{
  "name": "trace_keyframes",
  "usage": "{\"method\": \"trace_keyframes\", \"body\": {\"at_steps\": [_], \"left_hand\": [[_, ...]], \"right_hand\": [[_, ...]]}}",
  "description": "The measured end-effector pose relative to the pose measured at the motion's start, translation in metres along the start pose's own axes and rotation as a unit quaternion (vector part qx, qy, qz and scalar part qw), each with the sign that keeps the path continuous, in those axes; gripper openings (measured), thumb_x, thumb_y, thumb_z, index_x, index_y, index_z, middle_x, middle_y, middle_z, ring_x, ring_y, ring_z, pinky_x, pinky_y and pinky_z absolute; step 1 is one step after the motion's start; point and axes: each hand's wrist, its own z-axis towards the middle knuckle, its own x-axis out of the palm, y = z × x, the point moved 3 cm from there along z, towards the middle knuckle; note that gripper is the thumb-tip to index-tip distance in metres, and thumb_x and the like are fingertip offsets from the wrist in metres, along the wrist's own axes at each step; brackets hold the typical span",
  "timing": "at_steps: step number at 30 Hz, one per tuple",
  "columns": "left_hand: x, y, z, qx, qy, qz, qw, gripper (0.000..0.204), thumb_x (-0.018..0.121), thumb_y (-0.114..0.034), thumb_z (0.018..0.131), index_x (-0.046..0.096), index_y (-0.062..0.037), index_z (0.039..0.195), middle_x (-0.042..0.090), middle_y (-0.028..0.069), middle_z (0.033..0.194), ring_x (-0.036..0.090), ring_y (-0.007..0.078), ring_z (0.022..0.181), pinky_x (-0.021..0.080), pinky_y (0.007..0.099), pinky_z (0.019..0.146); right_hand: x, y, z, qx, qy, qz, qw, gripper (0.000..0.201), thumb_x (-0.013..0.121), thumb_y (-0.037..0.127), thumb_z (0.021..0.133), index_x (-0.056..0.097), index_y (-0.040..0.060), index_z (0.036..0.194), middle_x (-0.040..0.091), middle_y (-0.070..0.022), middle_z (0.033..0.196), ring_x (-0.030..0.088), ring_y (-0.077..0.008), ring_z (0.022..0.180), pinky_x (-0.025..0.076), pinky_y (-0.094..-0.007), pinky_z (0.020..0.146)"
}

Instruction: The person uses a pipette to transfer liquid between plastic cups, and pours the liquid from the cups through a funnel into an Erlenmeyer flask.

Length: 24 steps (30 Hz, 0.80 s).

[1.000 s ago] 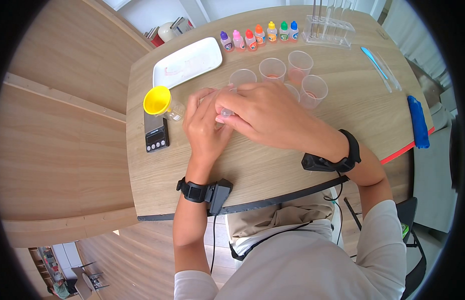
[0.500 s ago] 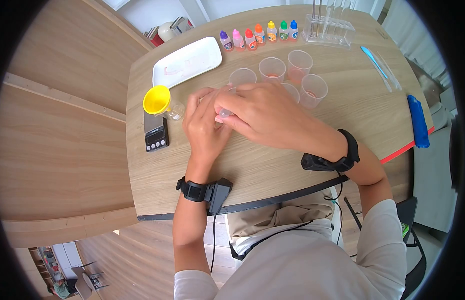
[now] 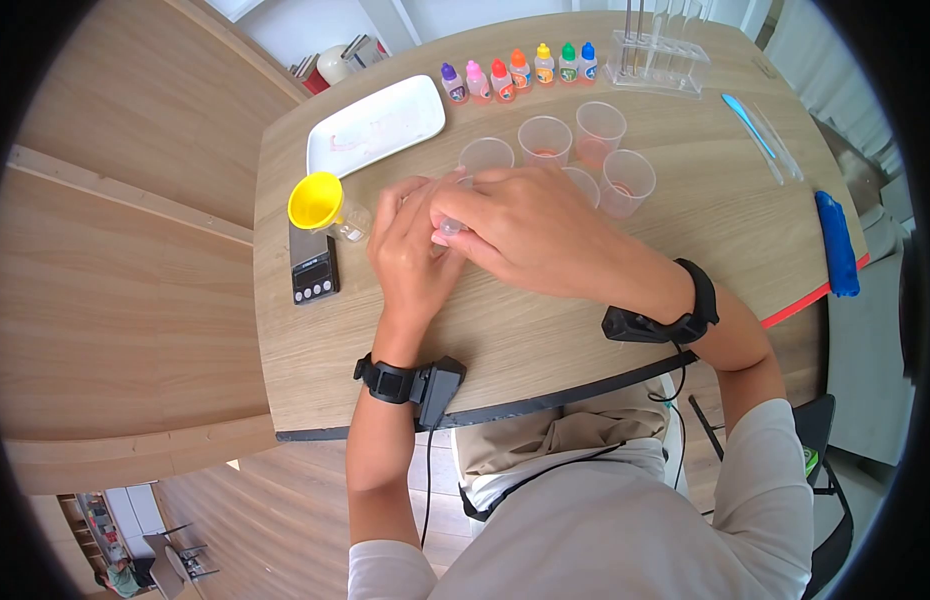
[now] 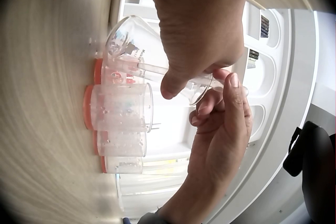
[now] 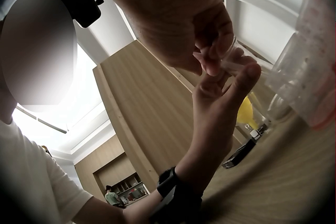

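In the head view my left hand (image 3: pixel 410 245) and right hand (image 3: pixel 545 235) meet over the table in front of several plastic cups (image 3: pixel 545 138). My left hand holds a clear conical flask (image 4: pixel 137 40) by its neck, tilted, as the left wrist view shows. Between the fingertips of my right hand is the bulb of a clear plastic dropper (image 3: pixel 451 227). The dropper's stem (image 4: pixel 152 68) runs down through the neck into the flask. Reddish liquid lies in the bottoms of the cups. From above, the hands cover most of the flask.
To the left, a yellow funnel (image 3: pixel 314 201) sits by a small glass bottle (image 3: pixel 352 224) and a black digital scale (image 3: pixel 314 280). Behind are a white tray (image 3: pixel 425 105), several colour bottles (image 3: pixel 520 70) and a test-tube rack (image 3: pixel 655 65). A blue stirrer (image 3: pixel 748 122) lies right.
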Motion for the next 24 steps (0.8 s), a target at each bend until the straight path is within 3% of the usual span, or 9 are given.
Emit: {"method": "trace_keyframes", "body": {"at_steps": [2,4,24], "left_hand": [[0.0001,0.0002,0.0000,-0.001,0.000,0.000,1.000,0.045,0.076,-0.004,0.061,0.072,-0.0068,0.105,0.069,0.0065,0.093,0.061,0.0268,0.091,0.051,0.0357,0.074],[0.0002,0.0006,-0.0002,-0.001,0.003,0.001,1.000,0.045,0.076,-0.004,0.061,0.072,-0.0069,0.105,0.069,0.0064,0.093,0.061,0.0267,0.091,0.051,0.0357,0.074],[0.0014,0.0014,-0.0001,-0.005,0.006,-0.006,1.000,0.044,0.075,-0.004,0.061,0.072,-0.0066,0.105,0.069,0.0070,0.093,0.061,0.0273,0.091,0.051,0.0358,0.075]], "right_hand": [[0.0004,0.0003,0.0000,-0.005,0.005,0.004,1.000,0.019,0.061,0.021,0.088,0.060,0.0024,0.085,0.065,-0.0154,0.072,0.064,-0.0337,0.064,0.047,-0.0443,0.054],[0.0023,-0.0013,-0.0013,0.003,-0.010,0.003,1.000,0.014,0.065,0.021,0.087,0.059,0.0092,0.084,0.063,-0.0102,0.072,0.059,-0.0293,0.061,0.039,-0.0410,0.053],[0.0071,-0.0036,-0.0025,0.004,0.006,0.003,1.000,0.014,0.064,0.021,0.088,0.058,0.0086,0.084,0.062,-0.0107,0.071,0.060,-0.0289,0.063,0.042,-0.0409,0.053]]}}
